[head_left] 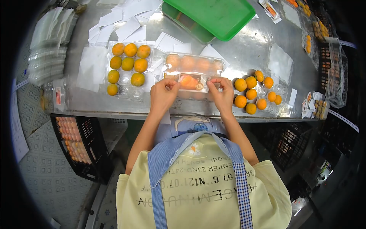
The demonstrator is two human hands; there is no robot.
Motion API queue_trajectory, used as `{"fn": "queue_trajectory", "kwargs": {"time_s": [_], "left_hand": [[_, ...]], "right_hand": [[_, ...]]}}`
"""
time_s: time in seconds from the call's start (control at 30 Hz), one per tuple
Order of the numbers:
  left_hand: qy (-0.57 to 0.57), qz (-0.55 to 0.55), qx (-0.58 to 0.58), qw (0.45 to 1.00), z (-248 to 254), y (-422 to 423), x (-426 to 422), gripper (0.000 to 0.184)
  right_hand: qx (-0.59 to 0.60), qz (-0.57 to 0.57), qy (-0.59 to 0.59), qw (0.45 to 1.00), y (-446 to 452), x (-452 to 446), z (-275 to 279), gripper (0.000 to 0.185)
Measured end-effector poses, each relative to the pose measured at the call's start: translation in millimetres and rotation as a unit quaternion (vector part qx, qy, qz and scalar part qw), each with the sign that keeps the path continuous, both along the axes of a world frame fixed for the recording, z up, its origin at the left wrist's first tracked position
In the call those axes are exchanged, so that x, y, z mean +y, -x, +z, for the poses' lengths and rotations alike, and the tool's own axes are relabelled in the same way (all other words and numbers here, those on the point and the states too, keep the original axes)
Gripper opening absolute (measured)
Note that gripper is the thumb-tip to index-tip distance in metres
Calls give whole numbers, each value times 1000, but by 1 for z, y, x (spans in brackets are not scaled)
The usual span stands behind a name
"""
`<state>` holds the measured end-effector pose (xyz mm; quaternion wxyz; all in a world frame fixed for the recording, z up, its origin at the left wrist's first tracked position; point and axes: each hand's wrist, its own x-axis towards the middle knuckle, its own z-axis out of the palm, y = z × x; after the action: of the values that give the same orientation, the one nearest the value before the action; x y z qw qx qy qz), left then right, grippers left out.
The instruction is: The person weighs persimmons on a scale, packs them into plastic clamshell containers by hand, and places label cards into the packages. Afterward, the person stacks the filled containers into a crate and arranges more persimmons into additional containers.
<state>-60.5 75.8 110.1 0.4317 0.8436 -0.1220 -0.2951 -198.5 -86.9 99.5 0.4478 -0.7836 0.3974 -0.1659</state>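
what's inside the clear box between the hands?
Through the clear box: orange fruit in a far row, partly visible nearer. The label, pinched by left hand and right hand, hides whatever's directly beneath.

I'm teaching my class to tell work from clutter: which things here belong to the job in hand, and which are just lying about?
Seemingly in the job:
picture label, its ends in the left hand and right hand
clear fruit pack, beneath it
open fruit tray, probably

Seemingly lying about:
green lid
scattered white papers
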Motion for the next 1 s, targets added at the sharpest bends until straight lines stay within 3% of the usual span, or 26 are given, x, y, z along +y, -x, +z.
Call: {"fn": "queue_trajectory", "kwargs": {"time_s": [0.3, 1.0], "left_hand": [[-67, -4, -33, 997, -15, -8, -14, 21], [-122, -24, -66, 990, -16, -8, -22, 21]], "right_hand": [[17, 12, 89, 996, -14, -11, -18, 12], [38, 5, 105, 994, -18, -10, -22, 14]]}}
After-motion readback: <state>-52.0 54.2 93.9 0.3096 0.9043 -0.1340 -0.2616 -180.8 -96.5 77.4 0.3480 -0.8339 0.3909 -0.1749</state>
